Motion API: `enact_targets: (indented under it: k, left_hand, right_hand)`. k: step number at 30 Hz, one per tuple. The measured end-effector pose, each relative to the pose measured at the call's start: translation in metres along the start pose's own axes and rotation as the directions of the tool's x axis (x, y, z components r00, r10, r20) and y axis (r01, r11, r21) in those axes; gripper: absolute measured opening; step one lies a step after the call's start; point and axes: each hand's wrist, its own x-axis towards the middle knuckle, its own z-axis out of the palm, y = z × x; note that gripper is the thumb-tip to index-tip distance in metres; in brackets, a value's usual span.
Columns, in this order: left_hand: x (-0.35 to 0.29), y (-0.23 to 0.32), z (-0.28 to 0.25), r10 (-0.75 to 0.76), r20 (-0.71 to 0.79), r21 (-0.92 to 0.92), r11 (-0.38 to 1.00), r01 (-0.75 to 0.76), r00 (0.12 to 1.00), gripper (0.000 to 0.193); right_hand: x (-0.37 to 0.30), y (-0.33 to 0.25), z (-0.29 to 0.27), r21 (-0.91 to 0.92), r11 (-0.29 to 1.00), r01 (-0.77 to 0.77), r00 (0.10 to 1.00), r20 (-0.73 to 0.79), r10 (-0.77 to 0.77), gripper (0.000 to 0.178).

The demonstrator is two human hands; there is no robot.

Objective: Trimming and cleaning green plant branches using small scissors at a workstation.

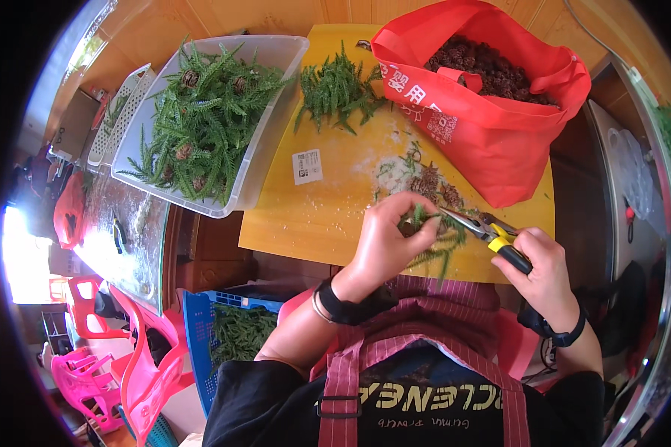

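Observation:
My left hand [395, 227] pinches a green artificial pine sprig [446, 249] above the near edge of the yellow table [298, 220]. In my right hand [544, 261] are long-nosed pliers [511, 255] with black and yellow grips. Their metal tips point left and reach the sprig by my left fingertips; what exactly lies between the jaws is too small to tell. Just beyond my hands sit brown pine cones [427, 182] beside a scatter of white flakes [395, 175]. A loose pile of green sprigs [339, 91] lies farther back.
At the left stands a clear plastic bin [255, 164] heaped with sprigs and some cones. A red bag [492, 153] full of pine cones [484, 67] occupies the back right. One white label [306, 166] lies between them. Below left is a blue basket [197, 328] of greenery, near pink chairs [153, 365].

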Motion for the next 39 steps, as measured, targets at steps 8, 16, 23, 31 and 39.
enact_targets:
  k: [8,16,23,31,39]
  left_hand:
    - [0.001,-0.002,0.001,0.443,-0.191,0.290,0.878,-0.381,0.876,0.017]
    - [0.004,-0.009,-0.018,-0.071,0.172,-0.521,0.840,0.152,0.982,0.008]
    - [0.003,-0.005,-0.015,-0.021,0.345,-0.536,0.816,0.215,0.938,0.008]
    - [0.001,-0.005,-0.014,-0.044,0.500,-0.504,0.797,0.332,0.865,0.006]
    - [0.001,-0.006,-0.013,-0.049,0.462,-0.488,0.820,0.300,0.885,0.008]
  right_hand:
    - [-0.002,-0.008,0.013,0.124,0.986,-0.107,0.994,0.016,0.106,0.026]
    - [-0.006,0.055,0.020,-0.010,0.986,-0.166,0.982,-0.096,0.164,0.025]
    - [0.013,0.053,0.022,-0.300,0.952,0.063,0.995,-0.051,-0.082,0.021]
    - [0.053,-0.007,0.019,0.329,0.857,0.396,0.877,0.143,-0.460,0.019]
    - [0.060,-0.006,0.019,0.315,0.879,0.359,0.885,0.184,-0.427,0.013]
